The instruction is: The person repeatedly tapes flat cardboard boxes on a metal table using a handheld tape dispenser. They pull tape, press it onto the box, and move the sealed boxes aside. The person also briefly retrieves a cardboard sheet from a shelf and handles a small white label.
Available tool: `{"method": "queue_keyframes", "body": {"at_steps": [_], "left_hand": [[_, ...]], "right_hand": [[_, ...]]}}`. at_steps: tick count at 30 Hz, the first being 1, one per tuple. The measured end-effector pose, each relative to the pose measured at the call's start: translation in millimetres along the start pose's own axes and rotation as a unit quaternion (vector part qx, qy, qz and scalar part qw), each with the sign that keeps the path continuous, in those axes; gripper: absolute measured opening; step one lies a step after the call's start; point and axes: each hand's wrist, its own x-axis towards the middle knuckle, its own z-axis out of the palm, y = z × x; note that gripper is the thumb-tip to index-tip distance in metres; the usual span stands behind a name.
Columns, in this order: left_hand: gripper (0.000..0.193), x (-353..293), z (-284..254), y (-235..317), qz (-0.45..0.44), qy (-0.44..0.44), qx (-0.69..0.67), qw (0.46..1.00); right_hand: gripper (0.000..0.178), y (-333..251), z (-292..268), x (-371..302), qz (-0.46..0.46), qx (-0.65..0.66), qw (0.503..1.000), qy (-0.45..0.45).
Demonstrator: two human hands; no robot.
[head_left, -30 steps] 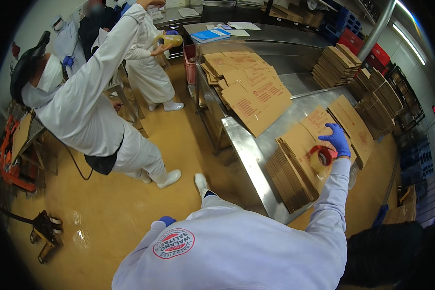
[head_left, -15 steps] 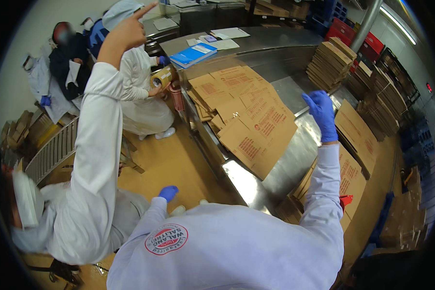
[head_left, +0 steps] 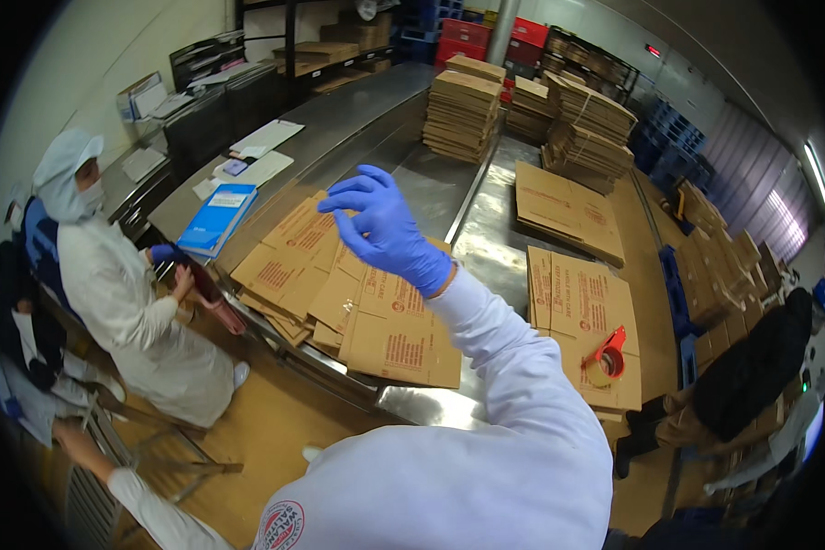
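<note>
My right hand [head_left: 385,225], in a blue glove, is raised above the steel table [head_left: 431,206]. Its fingers are spread and slightly bent, with nothing in them. Under and beyond it lie overlapping flattened cardboard boxes [head_left: 408,344] with red print, partly covered by the hand. To their left rests a blue book [head_left: 217,220] beside some papers [head_left: 266,137]. Near my right elbow a red tape dispenser [head_left: 607,359] sits on another flattened box [head_left: 582,302]. My left hand is out of the picture.
Stacks of flattened cartons [head_left: 461,115] stand toward the far end. A co-worker in white [head_left: 119,275] is at the left, another's bare hand [head_left: 78,445] shows lower left. A person in dark clothes [head_left: 752,376] bends at the right, by boxes on blue pallets [head_left: 687,316].
My view has swung right. My right hand has moved leftward over the cartons and its fingers have spread. My left hand has left the picture, and the co-worker's pointing arm is now low.
</note>
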Motion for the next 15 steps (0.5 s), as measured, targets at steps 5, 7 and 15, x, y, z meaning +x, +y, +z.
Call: {"method": "queue_keyframes", "body": {"at_steps": [5, 7, 15], "left_hand": [[0.042, 25, -45, -34, 0.014, -0.003, 0.020, 1.000], [0.042, 32, -60, -42, 0.027, -0.005, 0.024, 0.999], [0.044, 70, -120, -49, 0.112, -0.034, 0.077, 0.990]], "right_hand": [[0.022, -8, 37, 38, -0.013, -0.012, 0.994, 0.111], [0.021, -16, 55, 53, -0.014, -0.005, 0.989, 0.146], [0.016, -40, 70, 75, -0.026, -0.060, 0.962, 0.264]]}}
